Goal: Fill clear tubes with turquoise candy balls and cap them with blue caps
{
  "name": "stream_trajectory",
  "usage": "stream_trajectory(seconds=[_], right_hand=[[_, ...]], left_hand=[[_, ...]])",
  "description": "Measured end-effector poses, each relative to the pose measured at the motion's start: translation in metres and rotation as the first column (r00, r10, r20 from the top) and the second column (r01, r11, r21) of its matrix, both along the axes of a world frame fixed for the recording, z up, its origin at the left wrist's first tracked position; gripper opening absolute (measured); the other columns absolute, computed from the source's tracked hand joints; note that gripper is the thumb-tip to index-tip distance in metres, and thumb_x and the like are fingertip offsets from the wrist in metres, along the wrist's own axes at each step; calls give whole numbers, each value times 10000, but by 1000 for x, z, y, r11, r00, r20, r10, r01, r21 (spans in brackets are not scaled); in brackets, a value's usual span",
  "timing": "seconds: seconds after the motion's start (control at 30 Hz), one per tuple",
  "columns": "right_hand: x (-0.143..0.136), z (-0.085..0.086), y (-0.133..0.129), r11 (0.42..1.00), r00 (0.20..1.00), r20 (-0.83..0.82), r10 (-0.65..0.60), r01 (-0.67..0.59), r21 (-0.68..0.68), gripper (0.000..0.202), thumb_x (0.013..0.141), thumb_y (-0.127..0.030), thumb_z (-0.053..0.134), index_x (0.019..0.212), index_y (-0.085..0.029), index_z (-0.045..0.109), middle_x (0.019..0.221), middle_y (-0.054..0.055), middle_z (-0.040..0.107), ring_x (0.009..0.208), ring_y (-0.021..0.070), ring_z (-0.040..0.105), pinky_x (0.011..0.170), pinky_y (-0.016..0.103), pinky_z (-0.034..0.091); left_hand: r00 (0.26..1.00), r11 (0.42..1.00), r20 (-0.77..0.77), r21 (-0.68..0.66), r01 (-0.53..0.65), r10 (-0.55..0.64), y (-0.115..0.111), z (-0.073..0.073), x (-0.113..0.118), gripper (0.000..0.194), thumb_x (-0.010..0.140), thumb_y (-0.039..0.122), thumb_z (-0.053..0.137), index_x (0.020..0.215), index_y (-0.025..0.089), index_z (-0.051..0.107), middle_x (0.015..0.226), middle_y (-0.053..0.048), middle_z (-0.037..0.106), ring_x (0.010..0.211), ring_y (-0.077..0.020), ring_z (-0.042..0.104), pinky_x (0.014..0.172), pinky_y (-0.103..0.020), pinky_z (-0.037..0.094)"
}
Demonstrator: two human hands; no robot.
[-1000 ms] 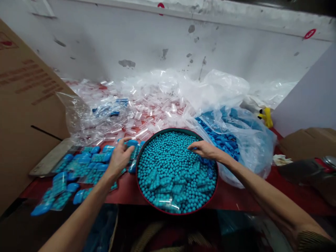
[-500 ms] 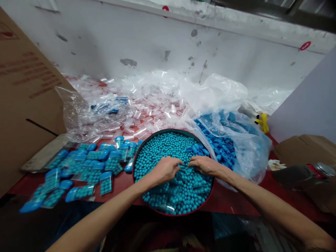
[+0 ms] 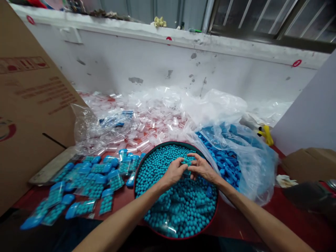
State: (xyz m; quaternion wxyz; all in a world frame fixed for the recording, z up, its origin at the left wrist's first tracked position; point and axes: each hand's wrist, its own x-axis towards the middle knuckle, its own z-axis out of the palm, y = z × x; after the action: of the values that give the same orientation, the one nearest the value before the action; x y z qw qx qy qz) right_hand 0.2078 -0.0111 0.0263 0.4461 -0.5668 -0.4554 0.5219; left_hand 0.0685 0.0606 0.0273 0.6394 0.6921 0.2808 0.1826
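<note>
Over the round tub (image 3: 135,182) of blue beads (image 3: 157,162), my left hand (image 3: 173,172) pinches one side of a small clear plastic case (image 3: 188,161) with blue beads in it. Curled around the other side of that case are the fingers of my right hand (image 3: 202,168), which partly hide it. Below my hands, clear cases (image 3: 168,227) lie among the beads, and a blue cap (image 3: 209,191) sits near the tub's right side. To the left, several bead-filled cases with blue caps (image 3: 106,201) lie loosely piled on the red table (image 3: 123,206).
Behind the tub spreads a heap of empty clear cases (image 3: 149,122). A plastic bag (image 3: 258,168) of blue caps (image 3: 225,161) lies open at the right. Cardboard boxes (image 3: 34,91) rise at the left, a white panel (image 3: 309,105) at the right, and a wall (image 3: 112,63) behind.
My hands have come up from the bead surface and closer together, now with a bead-filled case between them. The camera view has tilted upward, showing more of the ledge and window.
</note>
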Motion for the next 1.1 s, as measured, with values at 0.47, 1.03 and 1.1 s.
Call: stream_trajectory(seconds=[0.47, 1.03, 1.1], right_hand=[[-12, 9, 10, 985, 949, 274, 158, -169, 18, 249, 680, -241, 588, 895, -218, 466, 563, -85, 446, 438, 60, 441, 387, 156, 340], [50, 13, 20, 992, 583, 808, 86, -124, -16, 177, 735, -268, 506, 841, -163, 601, 830, 47, 630, 778, 180, 569, 702, 268, 412], [61, 18, 23, 997, 462, 884, 72, -47, -56, 207, 769, -272, 462, 879, -166, 603, 851, 52, 632, 796, 181, 570, 699, 257, 403]], left_hand=[[993, 965, 38, -232, 122, -116, 11, -3, -25, 225, 694, 288, 535, 869, 150, 502, 628, 38, 512, 464, -55, 472, 407, -151, 375], [963, 817, 264, -565, 114, 48, 36, -7, -61, 326, 743, 348, 542, 996, 166, 448, 812, -62, 607, 626, -147, 604, 459, -200, 423], [970, 837, 229, -544, 62, 77, 38, -10, -64, 312, 739, 346, 550, 974, 161, 460, 763, -48, 606, 558, -124, 585, 415, -178, 388]])
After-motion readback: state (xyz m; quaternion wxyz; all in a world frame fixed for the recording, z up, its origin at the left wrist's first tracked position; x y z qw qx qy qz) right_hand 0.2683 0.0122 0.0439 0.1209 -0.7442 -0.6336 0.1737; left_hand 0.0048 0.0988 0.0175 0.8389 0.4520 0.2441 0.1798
